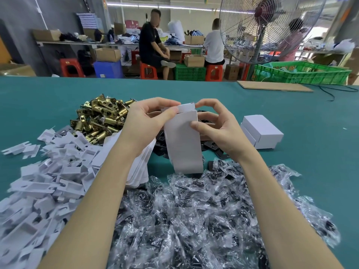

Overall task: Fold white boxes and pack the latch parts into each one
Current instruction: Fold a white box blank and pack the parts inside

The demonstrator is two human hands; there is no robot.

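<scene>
I hold a white box (183,140) upright above the green tabletop (291,117), between both hands. My left hand (147,121) has its grip curled round the box's upper left edge, thumb pressed on the front near the top flap (186,108). My right hand (215,127) pinches it from the other side, thumb on the front panel and curled fingers touching the flap's far corner. Brass latch parts (101,119) lie heaped behind my left hand, white card inserts (48,171) spread to the left, and a stack of flat box blanks (139,167) sits under my left wrist. Clear bags of dark screws (194,220) fill the near tabletop, black plates (211,146) lie under the box, and two folded boxes (261,132) rest to the right.
</scene>
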